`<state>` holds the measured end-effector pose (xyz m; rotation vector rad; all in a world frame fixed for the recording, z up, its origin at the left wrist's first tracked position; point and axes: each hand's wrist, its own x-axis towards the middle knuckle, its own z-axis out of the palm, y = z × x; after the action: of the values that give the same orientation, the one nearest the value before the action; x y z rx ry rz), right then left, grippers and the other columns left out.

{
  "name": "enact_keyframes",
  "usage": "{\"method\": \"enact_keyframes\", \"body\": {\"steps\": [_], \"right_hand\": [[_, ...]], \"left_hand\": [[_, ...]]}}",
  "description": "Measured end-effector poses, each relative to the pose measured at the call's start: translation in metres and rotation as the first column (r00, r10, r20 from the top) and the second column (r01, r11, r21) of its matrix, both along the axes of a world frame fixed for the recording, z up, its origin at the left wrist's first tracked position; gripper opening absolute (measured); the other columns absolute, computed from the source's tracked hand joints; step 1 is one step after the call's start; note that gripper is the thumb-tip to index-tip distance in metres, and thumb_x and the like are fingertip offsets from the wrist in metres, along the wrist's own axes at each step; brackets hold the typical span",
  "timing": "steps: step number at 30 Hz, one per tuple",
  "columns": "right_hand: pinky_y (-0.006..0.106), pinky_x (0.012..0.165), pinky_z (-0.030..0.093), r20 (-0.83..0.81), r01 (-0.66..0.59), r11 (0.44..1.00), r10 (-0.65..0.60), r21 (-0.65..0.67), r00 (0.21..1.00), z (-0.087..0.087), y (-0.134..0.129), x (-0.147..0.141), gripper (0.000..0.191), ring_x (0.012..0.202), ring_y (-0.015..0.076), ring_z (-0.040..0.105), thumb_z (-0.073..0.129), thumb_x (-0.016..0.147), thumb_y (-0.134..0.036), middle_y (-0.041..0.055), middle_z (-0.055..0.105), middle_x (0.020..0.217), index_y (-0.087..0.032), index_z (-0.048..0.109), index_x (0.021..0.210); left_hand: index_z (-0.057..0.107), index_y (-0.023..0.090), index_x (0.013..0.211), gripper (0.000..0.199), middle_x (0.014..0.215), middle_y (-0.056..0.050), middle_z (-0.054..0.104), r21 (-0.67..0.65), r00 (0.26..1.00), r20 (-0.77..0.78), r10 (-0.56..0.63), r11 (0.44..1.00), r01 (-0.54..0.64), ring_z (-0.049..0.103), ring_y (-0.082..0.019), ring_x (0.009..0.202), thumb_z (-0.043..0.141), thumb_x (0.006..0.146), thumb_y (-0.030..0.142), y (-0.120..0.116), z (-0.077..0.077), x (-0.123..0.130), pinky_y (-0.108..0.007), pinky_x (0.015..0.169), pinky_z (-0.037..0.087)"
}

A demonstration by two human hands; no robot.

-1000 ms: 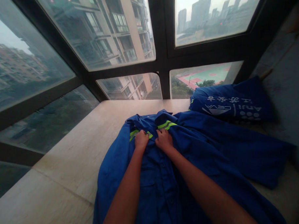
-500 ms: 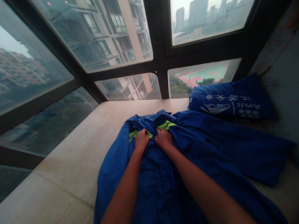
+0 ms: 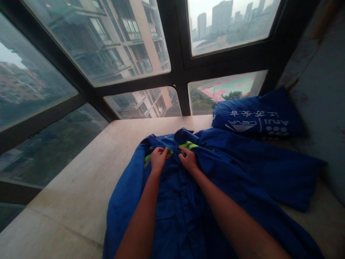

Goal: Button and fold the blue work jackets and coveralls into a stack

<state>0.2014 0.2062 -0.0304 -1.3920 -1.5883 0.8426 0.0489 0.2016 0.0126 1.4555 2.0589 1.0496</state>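
Note:
A blue work jacket [image 3: 169,216] with yellow-green reflective strips lies spread on the sill, its collar [image 3: 185,135] toward the windows. My left hand [image 3: 159,158] pinches the front edge of the jacket at the chest, by the left part of the strip. Just across from it, my right hand [image 3: 187,159] grips the opposite front edge beside the other strip. A small gap of blue cloth separates the two hands. Buttons run down the front placket below them. Fingertips are partly hidden in the fabric.
A folded blue garment [image 3: 258,115] with white printed lettering sits at the back right, against the patterned wall [image 3: 329,101]. Dark window frames [image 3: 177,58] border the pale stone sill [image 3: 83,179]. One sleeve [image 3: 286,175] stretches to the right.
My left hand has turned and lifted slightly, its fingers now pinched at the cloth edge. My right hand stays nearly in place. The whole view has shifted a little.

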Motion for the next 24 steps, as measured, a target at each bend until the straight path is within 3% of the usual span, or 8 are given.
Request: {"method": "enact_keyframes", "body": {"steps": [4, 9, 14, 20, 24], "right_hand": [[0.022, 0.060, 0.044, -0.089, 0.034, 0.999, -0.035, -0.002, 0.995, 0.000, 0.001, 0.003, 0.047, 0.057, 0.0140, 0.051, 0.046, 0.077, -0.021, -0.0017, 0.059, 0.062, -0.014, 0.071, 0.117], [0.022, 0.061, 0.045, -0.128, 0.066, 0.998, -0.066, -0.003, 0.990, 0.000, 0.003, 0.005, 0.047, 0.058, 0.0144, 0.052, 0.046, 0.076, -0.021, -0.0002, 0.061, 0.063, -0.011, 0.071, 0.114], [0.023, 0.066, 0.048, -0.098, 0.051, 0.999, -0.051, 0.000, 0.994, -0.003, 0.002, 0.004, 0.045, 0.065, 0.0154, 0.058, 0.046, 0.078, -0.020, 0.0035, 0.069, 0.074, -0.011, 0.071, 0.114], [0.024, 0.076, 0.051, 0.003, -0.010, 1.000, 0.010, 0.014, 1.000, -0.006, 0.000, 0.001, 0.045, 0.073, 0.0157, 0.064, 0.051, 0.078, -0.016, 0.0057, 0.075, 0.091, -0.014, 0.070, 0.119], [0.025, 0.086, 0.050, 0.096, -0.024, 1.000, 0.022, 0.020, 0.995, -0.006, -0.002, -0.003, 0.047, 0.089, 0.0171, 0.068, 0.054, 0.078, -0.015, 0.0068, 0.074, 0.110, -0.018, 0.067, 0.123]], "left_hand": [[0.063, 0.019, 0.087, 0.008, 0.081, -0.004, 0.073, 0.107, 0.998, 0.046, 0.047, 0.993, -0.052, 0.070, -0.017, 0.073, 0.064, 0.081, 0.024, 0.008, -0.005, 0.025, -0.026, 0.070, 0.053], [0.063, 0.018, 0.080, 0.004, 0.077, -0.005, 0.071, 0.123, 0.992, 0.092, 0.087, 0.988, -0.098, 0.068, -0.019, 0.073, 0.065, 0.076, 0.018, 0.013, -0.028, 0.044, -0.028, 0.071, 0.051], [0.063, 0.019, 0.083, 0.004, 0.081, -0.005, 0.071, 0.144, 0.986, 0.157, 0.046, 0.987, -0.069, 0.068, -0.018, 0.077, 0.063, 0.079, 0.020, 0.009, -0.044, 0.044, -0.027, 0.073, 0.052], [0.065, 0.018, 0.083, 0.006, 0.083, -0.006, 0.072, 0.185, 0.970, 0.237, -0.052, 0.983, 0.007, 0.069, -0.018, 0.079, 0.063, 0.078, 0.021, 0.006, -0.046, 0.037, -0.028, 0.076, 0.054], [0.066, 0.017, 0.085, 0.008, 0.083, -0.007, 0.072, 0.219, 0.960, 0.268, -0.074, 0.976, 0.014, 0.069, -0.018, 0.079, 0.062, 0.078, 0.021, 0.002, -0.048, 0.035, -0.029, 0.078, 0.054]]}}
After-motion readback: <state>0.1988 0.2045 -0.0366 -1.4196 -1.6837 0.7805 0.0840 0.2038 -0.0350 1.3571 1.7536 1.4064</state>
